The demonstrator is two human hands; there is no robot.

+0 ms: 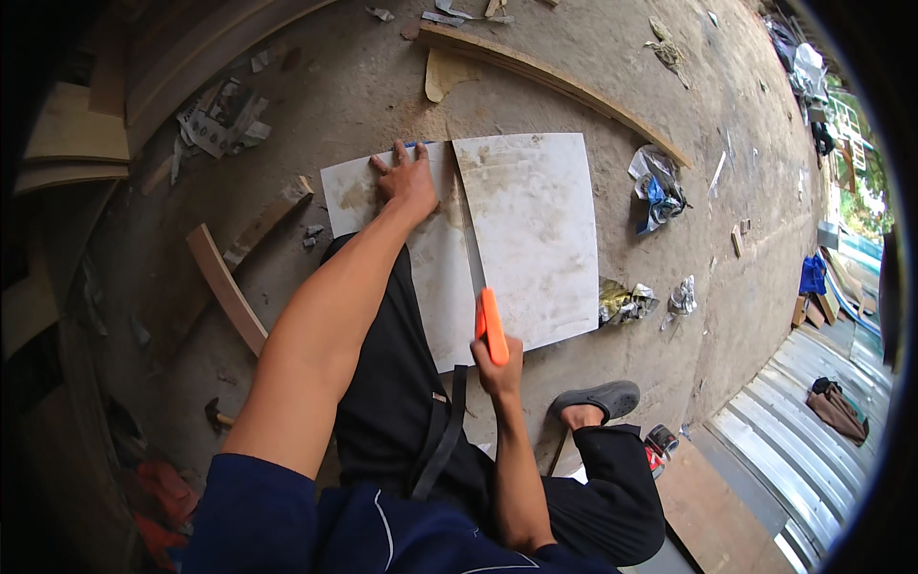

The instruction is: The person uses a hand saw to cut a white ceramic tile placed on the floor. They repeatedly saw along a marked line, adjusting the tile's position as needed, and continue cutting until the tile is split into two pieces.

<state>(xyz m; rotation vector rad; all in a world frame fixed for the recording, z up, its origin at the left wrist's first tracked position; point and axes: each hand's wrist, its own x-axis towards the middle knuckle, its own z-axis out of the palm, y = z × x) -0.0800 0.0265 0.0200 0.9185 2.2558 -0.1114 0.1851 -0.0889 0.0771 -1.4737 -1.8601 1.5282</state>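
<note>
Presses left hand (411, 184) onto white board (531, 225) near its far edge, left of a dark line running lengthwise, with fingers spread and released, resting on the surface. Grasps handsaw (477, 271) by orange handle (491, 325) with right hand (504, 371), clenching fingers around the grip close to the board's near edge. Points blade away from body, in line with the dark line; cannot tell exactly where blade ends.

Has white board lying on concrete floor (732, 249) directly ahead, marked with brownish stains, under both hands. Extends left leg in black trousers (382, 364) over the board's left part. Wears grey clog (612, 398) on right foot, just beyond the board's near right corner.

Shows long wooden strip (574, 88) past the far edge, crumpled blue-and-silver wrapper (658, 199) to the right, curved wood piece (228, 292) to the left, and hammer (220, 417) lower left. Includes corrugated metal sheet (765, 387) at far right.
</note>
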